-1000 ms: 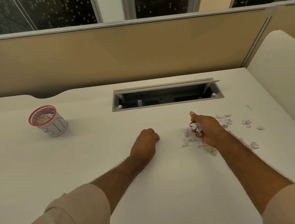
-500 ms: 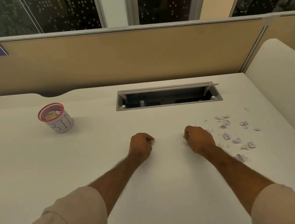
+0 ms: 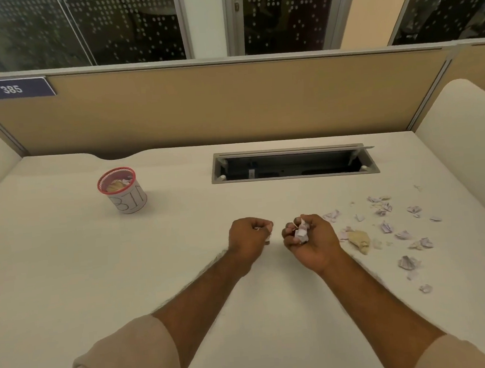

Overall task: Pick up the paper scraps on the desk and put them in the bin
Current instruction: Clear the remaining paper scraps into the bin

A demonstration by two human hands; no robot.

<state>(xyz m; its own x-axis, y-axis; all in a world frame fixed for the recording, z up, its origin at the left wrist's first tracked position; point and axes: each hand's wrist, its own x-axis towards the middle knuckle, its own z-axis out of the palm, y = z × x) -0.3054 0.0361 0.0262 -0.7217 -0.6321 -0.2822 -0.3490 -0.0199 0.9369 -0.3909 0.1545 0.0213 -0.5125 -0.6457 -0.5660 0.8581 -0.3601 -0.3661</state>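
Observation:
My right hand (image 3: 312, 240) grips a bunch of white-lilac paper scraps (image 3: 301, 231) just above the white desk (image 3: 68, 270). Close to its left, my left hand (image 3: 247, 237) is curled into a fist with bits of paper showing at its fingertips. More loose scraps (image 3: 385, 226) lie scattered on the desk to the right of my right hand, among them a larger tan crumpled piece (image 3: 359, 240). The bin (image 3: 124, 191), a small white cup with a red mesh rim and "BIN" written on it, stands at the far left with paper inside.
An open cable tray (image 3: 293, 165) is sunk into the desk beyond my hands. A tan partition (image 3: 229, 103) with a blue "385" label closes the back. Padded side panels stand at the left and right edges.
My right hand has turned palm-up beside the left fist, showing the gathered scraps it holds. The view has tilted up and shifted. The left hand stayed in its place.

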